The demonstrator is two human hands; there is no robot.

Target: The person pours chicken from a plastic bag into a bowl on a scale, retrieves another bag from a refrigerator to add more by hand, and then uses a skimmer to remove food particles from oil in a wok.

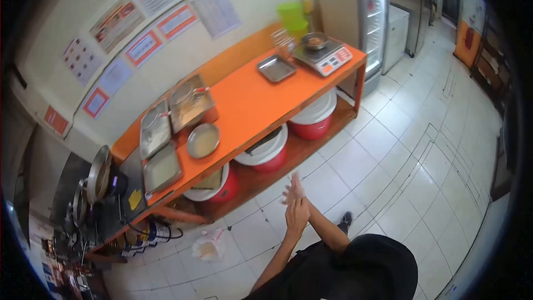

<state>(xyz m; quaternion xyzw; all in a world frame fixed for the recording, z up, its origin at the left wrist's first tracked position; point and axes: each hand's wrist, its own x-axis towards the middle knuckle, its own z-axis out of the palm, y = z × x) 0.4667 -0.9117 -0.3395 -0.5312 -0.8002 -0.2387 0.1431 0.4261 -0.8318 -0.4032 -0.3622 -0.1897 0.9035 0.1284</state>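
My two hands meet in front of my body, above the tiled floor and apart from the orange table. My right hand points away from me with its fingers partly spread. It looks paler than the forearm, as if covered by a thin clear plastic glove, though the detail is small. My left hand is closed at the right wrist, its fingers near the glove's lower end. Exactly what its fingertips pinch is hard to see.
An orange table carries metal trays, a round bowl and a scale. White-lidded red tubs stand on its lower shelf. Pans are at left. A plastic bag lies on the floor.
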